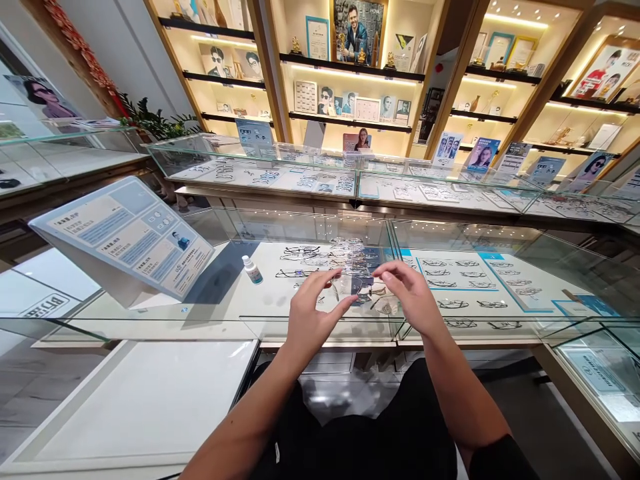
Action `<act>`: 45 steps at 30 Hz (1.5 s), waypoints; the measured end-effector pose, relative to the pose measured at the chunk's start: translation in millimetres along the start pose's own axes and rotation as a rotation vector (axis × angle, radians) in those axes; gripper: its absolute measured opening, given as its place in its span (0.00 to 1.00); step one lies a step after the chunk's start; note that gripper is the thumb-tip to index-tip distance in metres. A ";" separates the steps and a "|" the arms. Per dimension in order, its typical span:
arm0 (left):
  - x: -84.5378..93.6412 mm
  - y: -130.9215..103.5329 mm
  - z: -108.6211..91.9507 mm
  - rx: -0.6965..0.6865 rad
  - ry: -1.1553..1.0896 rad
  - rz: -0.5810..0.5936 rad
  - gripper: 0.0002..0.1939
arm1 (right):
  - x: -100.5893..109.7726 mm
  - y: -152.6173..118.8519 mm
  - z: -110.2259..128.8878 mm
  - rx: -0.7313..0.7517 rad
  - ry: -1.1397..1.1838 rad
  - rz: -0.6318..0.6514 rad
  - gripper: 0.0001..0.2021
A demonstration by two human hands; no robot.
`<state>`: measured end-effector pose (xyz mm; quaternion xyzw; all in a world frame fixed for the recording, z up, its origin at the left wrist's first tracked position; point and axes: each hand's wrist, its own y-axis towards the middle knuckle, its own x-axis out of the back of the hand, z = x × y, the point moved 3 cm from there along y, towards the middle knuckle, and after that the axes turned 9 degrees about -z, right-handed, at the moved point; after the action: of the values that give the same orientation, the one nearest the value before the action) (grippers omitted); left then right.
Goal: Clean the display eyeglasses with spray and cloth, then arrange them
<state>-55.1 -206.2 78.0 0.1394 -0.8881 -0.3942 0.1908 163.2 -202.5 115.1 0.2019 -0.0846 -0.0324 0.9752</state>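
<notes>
Over the glass counter, my left hand (316, 308) holds a thin-rimmed pair of eyeglasses (347, 285) between index finger and thumb. My right hand (413, 295) pinches the right side of the same pair with its fingertips. The clear lenses blend with the spectacle frames displayed beneath the glass, so the outline is hard to trace. To the left of my hands, a small white bottle (253, 271) with a label stands upright on the counter top.
A large folded sign (130, 240) stands on the counter at left. Inside the glass display case (480, 333) lie several rows of spectacle frames (453, 273). Below at left is a white tray-like surface (140, 400). More glass cases (260, 160) and lit shelves (350, 70) line the back.
</notes>
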 end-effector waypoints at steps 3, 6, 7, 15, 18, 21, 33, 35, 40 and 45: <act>4.9 2.7 1.4 0.025 0.005 -0.039 0.23 | 11.8 -5.2 -13.6 0.010 0.092 -0.221 0.08; 9.6 5.0 2.9 0.055 0.017 -0.074 0.22 | 17.4 -14.7 -36.2 -0.033 0.113 -0.328 0.08; 10.4 5.6 3.3 0.063 0.018 -0.082 0.22 | 17.1 -18.3 -43.6 -0.049 0.090 -0.332 0.10; 6.7 8.1 2.7 0.061 0.029 -0.102 0.21 | 1.4 -36.9 -67.6 -0.032 -0.124 -0.239 0.13; 5.5 7.8 2.2 0.048 0.027 -0.090 0.21 | -0.4 -36.4 -63.6 0.024 -0.132 -0.241 0.13; 6.0 7.0 3.0 0.053 0.032 -0.083 0.21 | -0.1 -35.7 -60.2 0.056 -0.145 -0.273 0.12; 5.9 5.3 4.0 0.020 0.066 -0.088 0.22 | -4.1 -33.0 -50.7 0.143 -0.156 -0.389 0.13; 6.4 5.0 2.7 0.005 0.079 -0.103 0.22 | -5.2 -33.4 -51.4 0.110 -0.137 -0.384 0.14; 7.7 4.5 0.0 -0.037 0.122 -0.126 0.22 | -8.4 -35.9 -59.2 -0.002 -0.032 -0.371 0.18; 8.5 5.5 -4.1 -0.082 0.152 -0.161 0.22 | -12.4 -36.6 -62.9 0.011 -0.045 -0.313 0.21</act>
<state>-61.3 -208.7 86.6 0.2318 -0.8402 -0.4327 0.2307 161.1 -210.4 41.8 0.2170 -0.0741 -0.1880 0.9550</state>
